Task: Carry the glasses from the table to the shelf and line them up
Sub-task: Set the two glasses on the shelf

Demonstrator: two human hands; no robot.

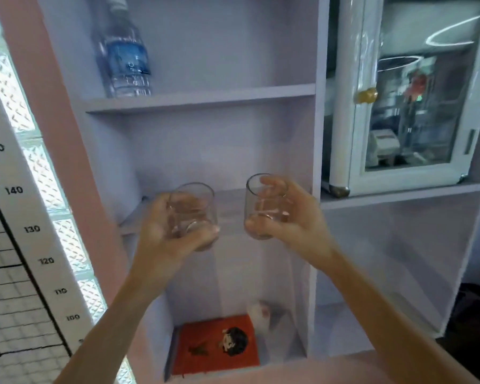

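I hold two clear, empty tumblers up in front of a pale lilac shelf unit. My left hand (164, 231) grips the left glass (191, 209) from the side and below. My right hand (291, 217) wraps the right glass (263, 200) from the right. Both glasses are upright, level with each other and about a hand's width apart. They hover just in front of the middle shelf board (230, 195), whose surface shows between and behind them. The table is out of view.
A plastic water bottle (125, 59) stands on the upper shelf at the left. An orange book (203, 345) and a small white object (261, 314) lie in the bottom compartment. A white glass-door cabinet (408, 106) sits on the right. A height chart (17, 217) hangs on the left.
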